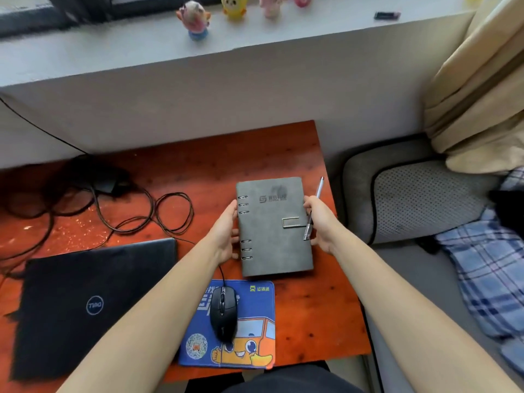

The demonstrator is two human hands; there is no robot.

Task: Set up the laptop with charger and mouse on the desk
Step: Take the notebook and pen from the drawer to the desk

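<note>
Mouse points away on pad; closed laptop lies crosswise.

We see a reddish-orange wood-grain desk with dark knots. On its near left lies a black laptop with a pale ringed logo, and the tangled cable beyond it is black too. The notebook is plain grey with silver rings and a silver clasp; the pen beside it is silver and black. The mouse is glossy black, on a blue mouse pad printed with an orange cartoon van (plus white and green lettering). At the right, blue-and-white plaid cloth, a grey cushion and a beige curtain.
</note>
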